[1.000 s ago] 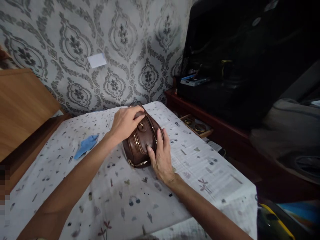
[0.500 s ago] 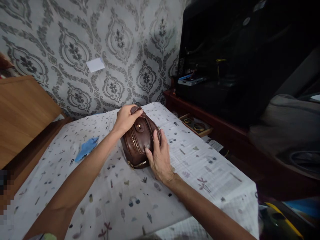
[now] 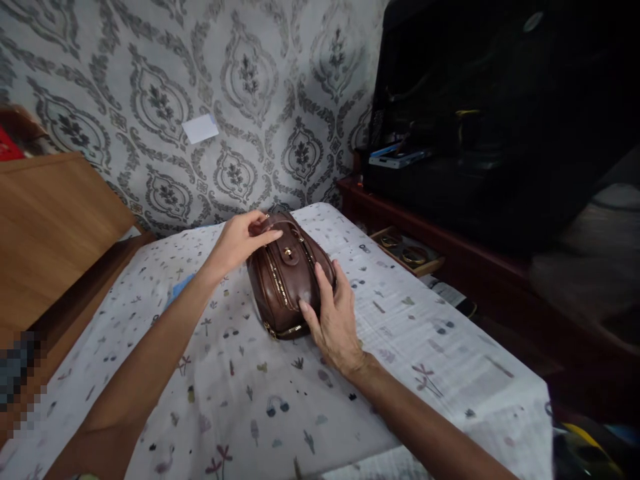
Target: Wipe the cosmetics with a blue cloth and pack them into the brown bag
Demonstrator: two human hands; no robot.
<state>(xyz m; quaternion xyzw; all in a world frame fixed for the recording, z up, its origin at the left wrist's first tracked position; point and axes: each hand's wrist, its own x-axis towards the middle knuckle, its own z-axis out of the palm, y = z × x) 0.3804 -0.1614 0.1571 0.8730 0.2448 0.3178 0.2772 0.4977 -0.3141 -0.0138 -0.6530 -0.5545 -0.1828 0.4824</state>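
A small brown leather handbag (image 3: 295, 273) with gold zippers and a gold clasp rests on the patterned white cloth. At its upper left is my left hand (image 3: 240, 240), thumb stretched over the top beside the handle and parted from the fingers. Those fingertips touch the bag's far left edge and are partly hidden. The handle (image 3: 287, 225) lies low against the top. My right hand (image 3: 334, 320) grips the bag's right side, thumb on the front panel and fingers across the side near a zipper.
The white cloth (image 3: 240, 413) covers the surface below. A blue cloth (image 3: 181, 287) is partly behind my left forearm. On the left stands a wooden panel (image 3: 55, 213). To the right are an open drawer (image 3: 425, 265) with round items and a large black screen (image 3: 480, 80).
My left hand has let go of the handle and shifted to the bag's left edge; the handle has dropped lower. My right hand keeps its place on the bag. The view has turned slightly left.
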